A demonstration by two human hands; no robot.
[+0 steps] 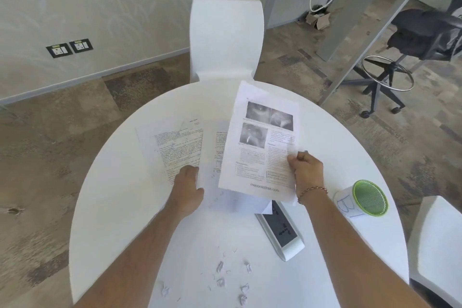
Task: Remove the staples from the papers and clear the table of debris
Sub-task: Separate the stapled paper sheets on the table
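My right hand point(305, 170) grips the right edge of a printed sheet with grey pictures point(260, 142), lifted and tilted above the round white table point(120, 182). My left hand point(187, 182) holds the lower edge of another white sheet point(212, 157) that lies partly under the lifted one. A page of text with handwriting point(172, 147) rests flat to the left. Several bent staples and small paper scraps point(225, 275) are scattered near the table's front edge, between my forearms.
A white power strip point(280, 230) lies on the table under the papers' right corner. A green-rimmed mesh cup with a paper label point(362, 199) lies on its side at the right. White chairs stand behind the table point(225, 37) and at the right point(440, 240).
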